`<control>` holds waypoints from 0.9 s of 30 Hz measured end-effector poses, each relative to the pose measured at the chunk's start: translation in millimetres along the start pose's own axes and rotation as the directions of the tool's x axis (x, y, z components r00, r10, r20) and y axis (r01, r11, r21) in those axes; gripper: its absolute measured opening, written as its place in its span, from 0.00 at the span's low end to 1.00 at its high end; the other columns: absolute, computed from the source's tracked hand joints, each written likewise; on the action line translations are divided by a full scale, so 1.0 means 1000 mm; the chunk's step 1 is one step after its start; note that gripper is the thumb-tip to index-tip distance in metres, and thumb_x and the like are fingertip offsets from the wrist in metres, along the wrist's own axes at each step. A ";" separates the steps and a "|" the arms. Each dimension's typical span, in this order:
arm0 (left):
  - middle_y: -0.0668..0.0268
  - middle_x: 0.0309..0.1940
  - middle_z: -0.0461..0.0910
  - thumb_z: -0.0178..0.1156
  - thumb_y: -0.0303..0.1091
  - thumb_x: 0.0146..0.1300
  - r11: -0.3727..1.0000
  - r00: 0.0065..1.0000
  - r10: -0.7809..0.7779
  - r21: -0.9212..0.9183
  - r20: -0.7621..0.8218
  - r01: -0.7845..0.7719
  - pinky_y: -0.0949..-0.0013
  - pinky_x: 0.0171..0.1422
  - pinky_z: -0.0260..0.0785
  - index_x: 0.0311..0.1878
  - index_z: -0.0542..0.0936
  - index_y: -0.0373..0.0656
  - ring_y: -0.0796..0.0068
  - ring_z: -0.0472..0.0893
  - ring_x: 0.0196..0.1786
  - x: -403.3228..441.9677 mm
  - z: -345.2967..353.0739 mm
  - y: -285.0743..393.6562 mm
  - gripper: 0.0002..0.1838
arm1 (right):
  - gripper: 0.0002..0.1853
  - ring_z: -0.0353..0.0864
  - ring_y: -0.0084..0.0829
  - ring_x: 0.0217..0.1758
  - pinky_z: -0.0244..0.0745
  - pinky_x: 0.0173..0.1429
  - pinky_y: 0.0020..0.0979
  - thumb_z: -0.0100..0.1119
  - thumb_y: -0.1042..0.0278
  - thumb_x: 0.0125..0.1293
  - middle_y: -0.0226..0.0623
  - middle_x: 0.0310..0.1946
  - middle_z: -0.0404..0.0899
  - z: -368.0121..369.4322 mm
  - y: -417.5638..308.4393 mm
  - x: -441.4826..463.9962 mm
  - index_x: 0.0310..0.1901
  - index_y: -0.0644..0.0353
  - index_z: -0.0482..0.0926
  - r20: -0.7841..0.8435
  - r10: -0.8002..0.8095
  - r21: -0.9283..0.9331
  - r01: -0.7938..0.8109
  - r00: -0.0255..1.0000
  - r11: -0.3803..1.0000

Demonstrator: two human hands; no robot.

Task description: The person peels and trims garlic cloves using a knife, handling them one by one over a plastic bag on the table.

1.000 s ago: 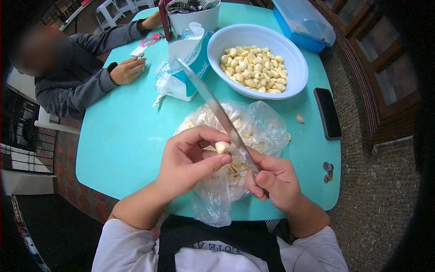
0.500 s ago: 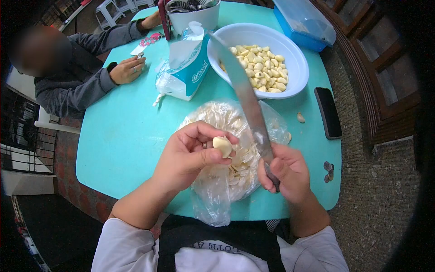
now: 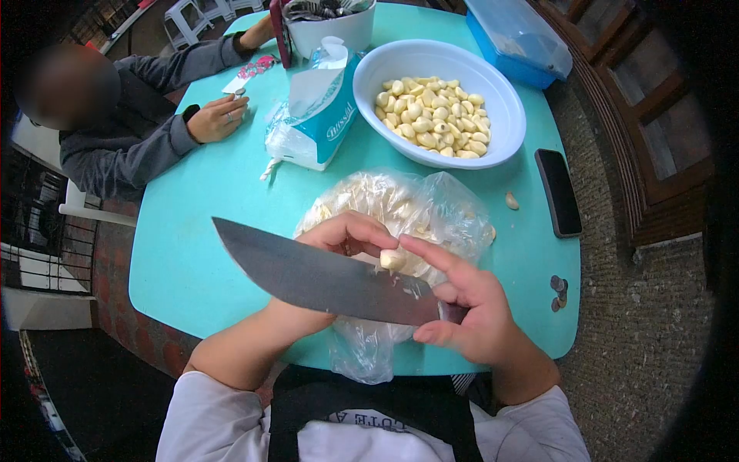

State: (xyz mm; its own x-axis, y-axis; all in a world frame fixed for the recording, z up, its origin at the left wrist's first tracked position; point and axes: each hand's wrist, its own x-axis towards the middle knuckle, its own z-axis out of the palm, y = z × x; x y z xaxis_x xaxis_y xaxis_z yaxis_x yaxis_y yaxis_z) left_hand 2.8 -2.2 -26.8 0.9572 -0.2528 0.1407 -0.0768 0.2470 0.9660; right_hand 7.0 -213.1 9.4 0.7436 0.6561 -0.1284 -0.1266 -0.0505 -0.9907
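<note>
A garlic clove (image 3: 392, 259) is pinched at the fingertips of my left hand (image 3: 350, 231), which is partly hidden behind the blade. My right hand (image 3: 473, 308) grips a large knife (image 3: 323, 281) by its handle, the broad blade pointing left across the front of my left hand. The right index finger stretches out close to the clove; I cannot tell whether it touches. Beneath both hands lies a clear plastic bag (image 3: 450, 204) with garlic and papery skins. Beyond it, a pale blue basin (image 3: 504, 127) holds many peeled cloves (image 3: 431, 115).
A tissue pack (image 3: 327, 123) stands left of the basin. At the right are a phone (image 3: 558, 192), coins (image 3: 559, 292) and a loose clove (image 3: 511, 200). A blue lidded box (image 3: 516, 46) and white tub (image 3: 335, 31) sit behind. Another person's hand (image 3: 218, 119) rests at the table's left.
The knife has swung from pointing up and away to lying leftward across my left hand. My right index finger has extended toward the clove, which has shifted slightly right and down.
</note>
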 end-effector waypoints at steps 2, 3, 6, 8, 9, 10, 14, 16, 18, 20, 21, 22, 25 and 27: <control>0.65 0.42 0.72 0.63 0.25 0.52 1.000 1.000 0.012 -0.016 -0.004 -0.012 0.76 0.49 0.66 0.43 0.73 0.38 0.80 0.72 0.44 0.001 0.002 0.005 0.15 | 0.38 0.60 0.09 0.20 0.56 0.25 0.14 0.66 0.64 0.54 0.25 0.27 0.75 0.001 -0.002 0.000 0.65 0.56 0.58 0.021 0.004 -0.036 -0.003 1.000 0.999; 0.65 0.42 0.72 0.63 0.25 0.52 0.999 0.999 0.038 0.023 0.004 -0.038 0.76 0.49 0.66 0.44 0.73 0.37 0.80 0.72 0.44 0.001 -0.001 0.002 0.15 | 0.38 0.59 0.08 0.20 0.56 0.25 0.14 0.66 0.64 0.54 0.24 0.27 0.75 0.001 -0.003 0.000 0.65 0.56 0.59 0.014 -0.005 -0.059 0.005 1.000 0.998; 0.65 0.42 0.73 0.63 0.25 0.52 0.995 0.999 0.051 0.082 -0.013 -0.050 0.76 0.48 0.66 0.44 0.73 0.37 0.80 0.73 0.44 0.001 0.001 0.003 0.16 | 0.35 0.59 0.09 0.20 0.57 0.25 0.15 0.66 0.64 0.53 0.24 0.29 0.76 0.001 -0.006 0.001 0.63 0.56 0.63 -0.002 -0.041 -0.161 0.040 0.999 0.986; 0.65 0.41 0.74 0.63 0.24 0.51 0.995 0.998 0.042 0.088 -0.040 -0.039 0.76 0.48 0.66 0.43 0.73 0.37 0.79 0.73 0.43 0.000 0.003 0.006 0.15 | 0.33 0.59 0.09 0.20 0.59 0.25 0.15 0.66 0.64 0.53 0.27 0.32 0.77 0.001 -0.005 0.002 0.62 0.56 0.65 -0.013 -0.079 -0.196 0.075 0.997 0.978; 0.65 0.40 0.74 0.63 0.24 0.51 0.995 0.998 0.038 0.091 -0.054 -0.033 0.76 0.47 0.66 0.42 0.73 0.37 0.79 0.74 0.43 0.000 0.004 0.008 0.15 | 0.33 0.60 0.10 0.20 0.59 0.25 0.16 0.66 0.64 0.53 0.28 0.34 0.78 0.002 -0.002 0.003 0.61 0.56 0.66 -0.020 -0.103 -0.192 0.097 0.994 0.976; 0.65 0.40 0.74 0.63 0.24 0.50 0.994 0.997 0.047 0.100 -0.056 -0.041 0.76 0.47 0.66 0.42 0.73 0.37 0.79 0.74 0.42 0.001 0.004 0.009 0.15 | 0.32 0.60 0.10 0.20 0.60 0.25 0.16 0.66 0.64 0.53 0.30 0.35 0.79 0.003 0.001 0.004 0.61 0.56 0.67 -0.026 -0.131 -0.200 0.123 0.991 0.972; 0.64 0.39 0.75 0.64 0.23 0.49 0.990 0.995 0.072 0.125 -0.076 -0.062 0.75 0.47 0.67 0.41 0.74 0.37 0.78 0.75 0.42 0.001 0.002 0.008 0.14 | 0.31 0.62 0.11 0.22 0.62 0.27 0.16 0.66 0.64 0.54 0.37 0.41 0.80 0.003 0.003 0.006 0.60 0.57 0.67 -0.028 -0.190 -0.251 0.177 0.981 0.952; 0.63 0.39 0.75 0.64 0.22 0.48 0.990 0.994 0.076 0.123 -0.077 -0.066 0.75 0.47 0.67 0.40 0.74 0.37 0.77 0.75 0.42 0.001 0.002 0.008 0.14 | 0.31 0.64 0.11 0.23 0.63 0.28 0.17 0.65 0.65 0.54 0.39 0.41 0.80 0.002 0.000 0.005 0.60 0.57 0.67 -0.011 -0.179 -0.255 0.171 0.984 0.952; 0.62 0.40 0.75 0.64 0.21 0.48 0.992 0.995 0.075 0.110 -0.067 -0.068 0.74 0.48 0.68 0.40 0.73 0.36 0.76 0.75 0.44 0.000 0.001 0.008 0.14 | 0.29 0.65 0.11 0.23 0.64 0.29 0.17 0.63 0.66 0.56 0.38 0.39 0.80 0.002 0.008 0.009 0.60 0.58 0.67 -0.011 -0.279 -0.263 0.266 0.960 0.927; 0.61 0.41 0.74 0.63 0.20 0.49 0.996 0.995 0.079 0.052 -0.060 -0.076 0.72 0.49 0.69 0.39 0.73 0.36 0.75 0.75 0.45 0.000 0.003 0.011 0.13 | 0.28 0.66 0.11 0.22 0.63 0.28 0.16 0.61 0.66 0.58 0.35 0.34 0.80 0.002 0.007 0.008 0.61 0.59 0.66 -0.020 -0.207 -0.156 0.202 0.978 0.967; 0.61 0.42 0.74 0.63 0.19 0.49 0.997 0.995 0.081 0.023 -0.057 -0.079 0.71 0.50 0.69 0.38 0.73 0.35 0.74 0.75 0.45 -0.001 0.004 0.013 0.13 | 0.27 0.66 0.11 0.21 0.63 0.27 0.16 0.59 0.65 0.60 0.33 0.30 0.79 0.001 -0.004 0.004 0.61 0.59 0.66 -0.007 -0.057 -0.042 0.057 0.998 0.997; 0.61 0.42 0.74 0.62 0.18 0.50 0.999 0.998 0.033 -0.003 -0.061 -0.033 0.71 0.50 0.70 0.38 0.73 0.35 0.74 0.75 0.45 -0.001 0.005 0.015 0.12 | 0.27 0.65 0.11 0.20 0.62 0.26 0.15 0.58 0.64 0.61 0.30 0.27 0.78 -0.001 -0.009 0.001 0.61 0.60 0.65 0.024 0.092 0.068 -0.094 0.995 0.993; 0.60 0.43 0.73 0.62 0.16 0.50 0.997 0.998 -0.038 -0.074 -0.054 0.034 0.71 0.51 0.71 0.38 0.72 0.36 0.74 0.75 0.46 -0.002 0.005 0.017 0.12 | 0.29 0.62 0.11 0.17 0.57 0.22 0.13 0.53 0.56 0.65 0.25 0.18 0.70 -0.005 -0.002 0.000 0.63 0.62 0.62 0.089 0.121 0.287 -0.142 0.989 0.947; 0.60 0.43 0.73 0.61 0.15 0.50 0.993 0.999 0.012 -0.115 -0.031 -0.016 0.73 0.50 0.72 0.38 0.72 0.36 0.74 0.75 0.46 -0.001 0.004 0.015 0.13 | 0.31 0.60 0.11 0.15 0.54 0.19 0.13 0.49 0.52 0.65 0.25 0.16 0.68 -0.006 0.001 -0.001 0.64 0.63 0.59 0.094 0.131 0.337 -0.155 0.987 0.929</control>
State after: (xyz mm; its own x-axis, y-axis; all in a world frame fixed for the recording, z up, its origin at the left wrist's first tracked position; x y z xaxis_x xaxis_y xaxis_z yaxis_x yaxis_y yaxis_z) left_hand 0.0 -1.8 -11.9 0.9645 -0.2205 0.1454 -0.0590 0.3567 0.9323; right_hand 10.7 -218.4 8.6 0.6559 0.7115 -0.2522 -0.4540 0.1050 -0.8848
